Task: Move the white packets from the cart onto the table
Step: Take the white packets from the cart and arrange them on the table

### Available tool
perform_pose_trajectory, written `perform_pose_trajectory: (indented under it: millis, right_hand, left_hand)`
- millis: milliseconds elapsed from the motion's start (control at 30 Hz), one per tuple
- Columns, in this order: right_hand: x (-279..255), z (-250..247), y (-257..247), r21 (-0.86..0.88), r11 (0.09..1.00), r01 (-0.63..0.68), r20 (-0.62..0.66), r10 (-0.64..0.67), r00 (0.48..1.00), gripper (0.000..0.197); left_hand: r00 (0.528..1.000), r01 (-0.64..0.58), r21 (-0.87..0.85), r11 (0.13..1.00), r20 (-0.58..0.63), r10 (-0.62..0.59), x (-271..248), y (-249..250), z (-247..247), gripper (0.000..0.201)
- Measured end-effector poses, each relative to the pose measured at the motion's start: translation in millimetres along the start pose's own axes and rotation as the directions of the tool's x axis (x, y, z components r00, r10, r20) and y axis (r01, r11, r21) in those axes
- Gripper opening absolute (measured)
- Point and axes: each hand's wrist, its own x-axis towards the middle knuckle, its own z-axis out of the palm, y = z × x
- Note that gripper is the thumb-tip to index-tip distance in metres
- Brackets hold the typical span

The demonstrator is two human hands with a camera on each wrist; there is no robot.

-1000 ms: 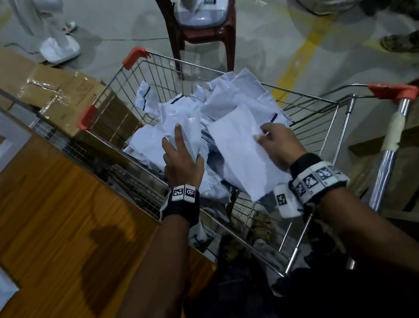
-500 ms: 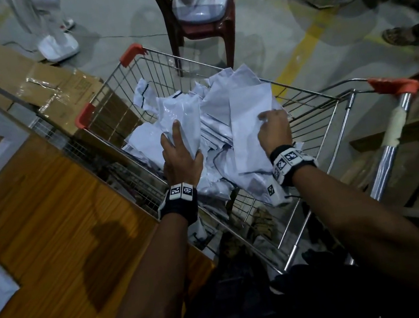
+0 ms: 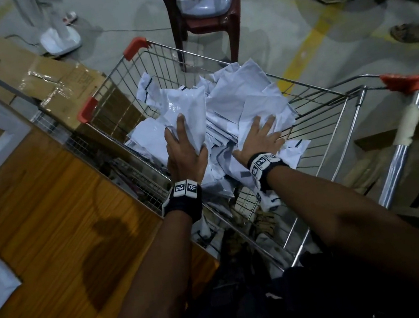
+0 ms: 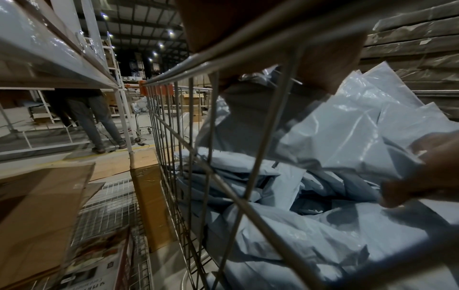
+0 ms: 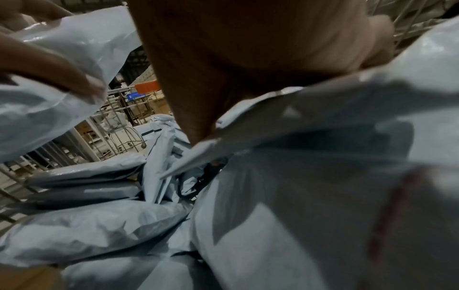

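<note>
Hands in the cart (image 3: 316, 124) of white packets (image 3: 236, 93).
Left hand (image 3: 184, 154) grips one packet; right hand (image 3: 259, 140) presses flat, fingers (image 3: 268, 122) spread wide.

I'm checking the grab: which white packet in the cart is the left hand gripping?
The glossy upright packet at the pile's left side. The left hand grips its lower part, thumb at one edge; the right hand just lies spread on flatter packets.

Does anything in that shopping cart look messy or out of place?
Yes: the white packets lie in a crumpled, overlapping heap in the cart, pointing every way rather than stacked. Nothing looks spilled or torn.
</note>
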Motion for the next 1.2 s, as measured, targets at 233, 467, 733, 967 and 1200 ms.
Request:
perform_pose_trajectory:
  millis: [233,467,733,967,1200]
  right_hand:
    - [-24,-11,3,0.143,0.986,0.085,-0.163,-0.061,0.985,0.086]
    - [-76,-78,16,0.340,0.905,0.257,-0.446,-0.086,0.891,0.084]
    - [-172,-117,31,0.384,0.804,0.454,-0.571,-0.180,0.801,0.078]
    - [-229,-118,28,0.465,0.685,0.560,-0.474,-0.341,0.811,0.078]
    - [-292,-97,32,0.483,0.571,0.664,-0.381,-0.546,0.746,0.077]
  left_hand:
    - [0.999,-0.002,-0.021,1.000,0.036,0.003,1,5,-3,0.090]
    - [1.000,-0.026,-0.137,0.990,-0.019,0.023,-11,22,-12,0.094]
    - [0.961,0.009,-0.269,0.963,-0.263,-0.083,-32,58,-92,0.091]
    - [0.940,0.055,-0.175,0.983,-0.323,-0.110,-91,35,-164,0.088]
    - [0.893,0.289,-0.119,0.950,-0.325,-0.313,-209,-11,-192,0.091]
